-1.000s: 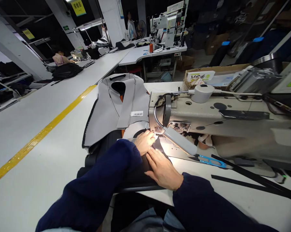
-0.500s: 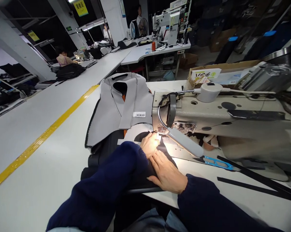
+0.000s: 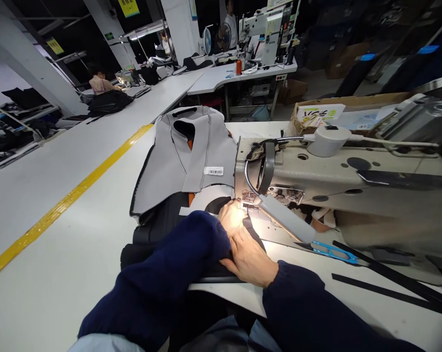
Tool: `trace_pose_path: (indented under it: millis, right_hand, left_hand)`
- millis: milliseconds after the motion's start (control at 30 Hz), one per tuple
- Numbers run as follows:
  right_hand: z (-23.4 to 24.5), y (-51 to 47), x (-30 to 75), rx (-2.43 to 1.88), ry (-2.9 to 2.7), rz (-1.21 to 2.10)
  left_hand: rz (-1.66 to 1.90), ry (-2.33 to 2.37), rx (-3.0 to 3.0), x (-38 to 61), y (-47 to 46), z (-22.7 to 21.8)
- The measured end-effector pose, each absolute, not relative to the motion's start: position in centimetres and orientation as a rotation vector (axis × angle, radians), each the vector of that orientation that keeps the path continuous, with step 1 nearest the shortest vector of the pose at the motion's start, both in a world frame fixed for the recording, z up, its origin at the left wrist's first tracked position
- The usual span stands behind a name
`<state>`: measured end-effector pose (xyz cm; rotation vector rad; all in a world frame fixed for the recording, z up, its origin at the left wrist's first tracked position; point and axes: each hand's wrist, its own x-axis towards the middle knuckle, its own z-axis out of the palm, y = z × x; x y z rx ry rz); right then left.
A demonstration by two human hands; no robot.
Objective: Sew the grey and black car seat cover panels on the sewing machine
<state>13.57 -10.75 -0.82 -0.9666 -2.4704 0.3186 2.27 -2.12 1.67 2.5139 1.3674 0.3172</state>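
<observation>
Beneath right hand (image 3: 252, 256), fingers flat, thumb apart: black fabric (image 3: 255, 236), likely soft, light; best pressed flat near edge. Left hand (image 3: 231, 217) fingers above; cannot tell if pinching.

Wears loose navy and pale blue.
Covers the forearms with a roomy left sleeve (image 3: 165, 271) and a matching right sleeve (image 3: 312, 303), both plain, dark navy, creased and gathered at the cuffs (image 3: 223, 239). Shows an edge of pale blue cloth (image 3: 105, 343) past the left sleeve's upper end, pointed folds of grey-blue cloth (image 3: 262, 338) in front, and black cloth (image 3: 202, 313) beside them. Leaves left grip (image 3: 231, 217) and right grip (image 3: 251, 256) bare.
</observation>
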Motion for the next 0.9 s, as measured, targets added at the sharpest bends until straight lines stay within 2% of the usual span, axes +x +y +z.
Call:
trace_pose_path:
  millis: [100, 367, 667, 900]
  right_hand:
    - [-1.1, -10.3, 13.3, -0.987, -2.449, 0.272]
    - [-1.1, -9.0, 12.1, -0.980, -2.505, 0.136]
    - [-0.1, -11.6, 12.0, -0.853, -2.551, 0.326]
    - [-0.1, -12.0, 10.7, -0.915, -2.575, 0.260]
  left_hand:
    - [0.380, 1.473, 2.357, 2.4, -1.8, 1.6]
    - [0.265, 1.424, 2.474, 3.0, -1.6, 1.9]
    - [0.116, 1.219, 2.634, 0.2, -1.5, 2.7]
    - [0.048, 1.115, 2.745, -0.4, -2.4, 1.7]
